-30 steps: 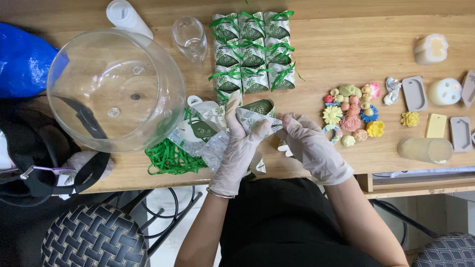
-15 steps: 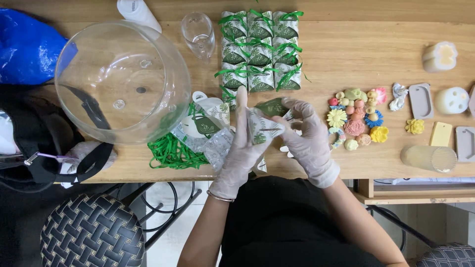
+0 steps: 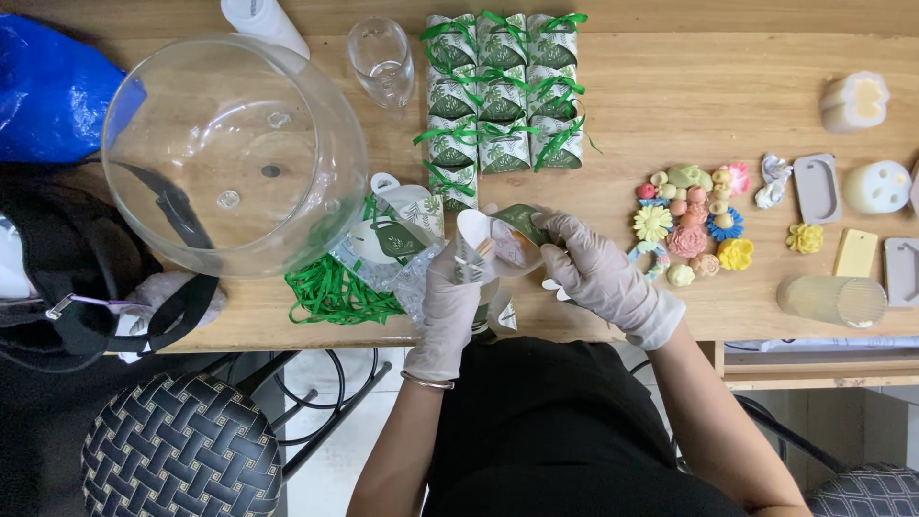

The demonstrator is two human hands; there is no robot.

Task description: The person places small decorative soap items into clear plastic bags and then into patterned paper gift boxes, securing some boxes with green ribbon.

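The wooden table (image 3: 670,67) fills the upper half of the view, and the person sits at its near edge. On its left part stands a large clear glass bowl (image 3: 235,153), tilted a little, with a blue bag (image 3: 48,96) beside it at the table's left end. Behind the bowl there are a white roll (image 3: 263,21) and a small clear glass (image 3: 381,59). In the middle of the table a block of finished favor boxes (image 3: 503,91) lies in rows — white and green, each tied with a green ribbon. Near the bowl's lower edge lies a loose heap of green ribbon (image 3: 335,292), and next to it some flat unfolded boxes (image 3: 402,225). On the right there is a cluster of small coloured flower-shaped soaps (image 3: 689,225), with grey moulds (image 3: 818,187) and a yellow bar (image 3: 855,253) further right.

Both hands wear thin pale gloves. The left hand (image 3: 452,287) is closed around the lower side of a half-folded favor box (image 3: 503,235), which is held just above the table edge, in front of the person. The right hand (image 3: 593,273) pinches the right flap of the same box with curled fingers — thumb and forefinger are together on it.
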